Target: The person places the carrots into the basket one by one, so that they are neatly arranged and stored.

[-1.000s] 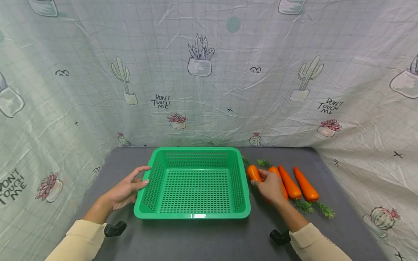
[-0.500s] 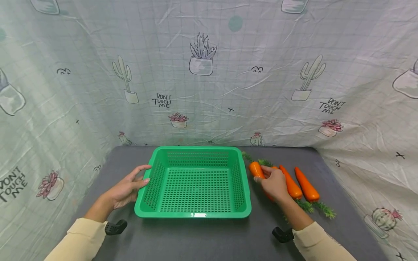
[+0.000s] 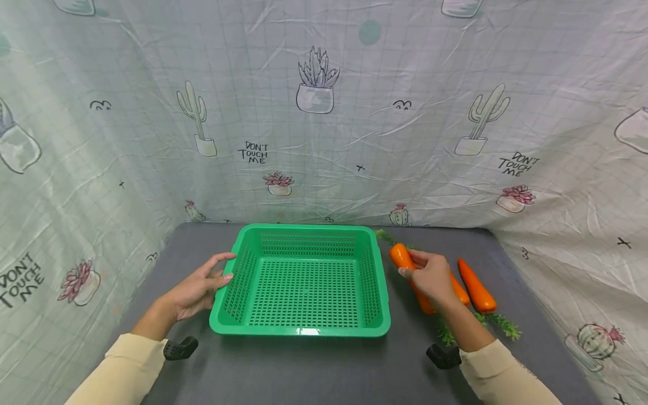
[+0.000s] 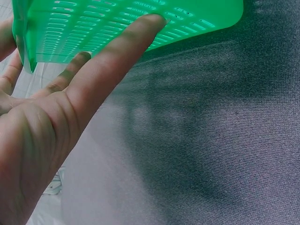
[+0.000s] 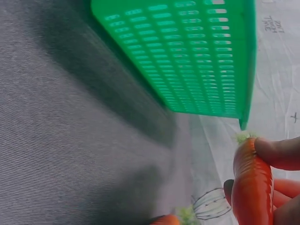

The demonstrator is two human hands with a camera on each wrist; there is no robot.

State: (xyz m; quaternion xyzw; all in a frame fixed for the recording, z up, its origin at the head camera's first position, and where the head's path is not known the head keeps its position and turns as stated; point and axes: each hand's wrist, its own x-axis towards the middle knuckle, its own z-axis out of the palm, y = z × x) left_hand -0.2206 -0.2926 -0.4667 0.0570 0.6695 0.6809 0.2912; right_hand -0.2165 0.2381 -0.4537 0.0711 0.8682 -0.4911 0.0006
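A green perforated plastic basket (image 3: 344,332) stands upright on the table, with bare mesh inside. My left hand (image 3: 194,295) is at its left side, fingers spread and mostly straight; in the left wrist view one finger (image 4: 112,56) touches the outer wall. Right of the basket, my right hand (image 3: 434,281) pinches an orange carrot (image 3: 401,256) between thumb and fingers. The right wrist view shows that carrot (image 5: 253,192) raised beside the basket wall, its lower end out of frame. Under the right hand, part of another carrot (image 3: 426,305) shows; the hand hides more.
More carrots with green tops lie to the right, one (image 3: 476,287) farthest out and another (image 3: 459,291) partly behind my right wrist. A dark grey table (image 3: 304,371) bears everything. A pale printed cloth (image 3: 324,140) hangs behind and at both sides.
My right hand has lifted the carrot a little, up and to the right, uncovering another carrot below. My left hand and the basket have hardly moved.
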